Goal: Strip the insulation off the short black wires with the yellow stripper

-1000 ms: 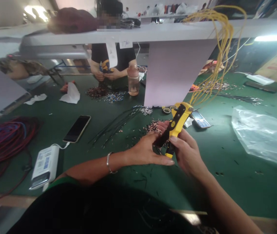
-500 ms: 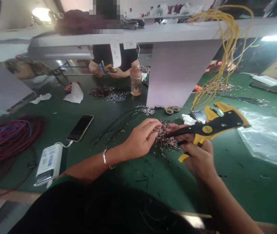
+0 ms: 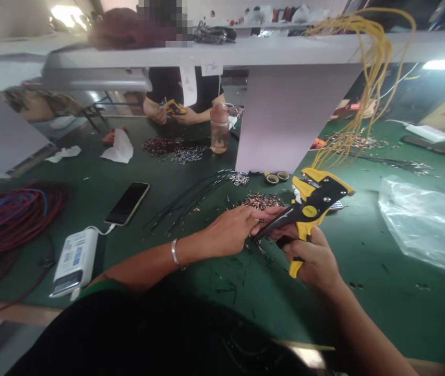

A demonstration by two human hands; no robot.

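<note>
A yellow-and-black wire stripper (image 3: 309, 211) rests in my right hand (image 3: 310, 253), its head pointing up and to the right. The fingers wrap round its handles. My left hand (image 3: 232, 230), with a silver bracelet at the wrist, is just left of the tool, its fingers bent together near the fingertips of my right hand. What those fingers hold, if anything, is too small to make out. Behind both hands lies a pile of short copper-ended wire pieces (image 3: 261, 201). Thin black wires (image 3: 191, 198) stretch across the green table to the left of it.
A phone (image 3: 127, 202) is cabled to a white power bank (image 3: 75, 261) at the left, beside coiled red wires (image 3: 11, 224). Tape rolls (image 3: 277, 178), a bottle (image 3: 219, 133) and a divider (image 3: 280, 115) stand behind. A plastic bag (image 3: 425, 224) lies right. Opposite, a person holds a similar tool.
The wire stripper and my right hand have moved left and slightly down, the tool's head tilting more upward. My left hand has shifted lower, uncovering more of the copper-ended pile.
</note>
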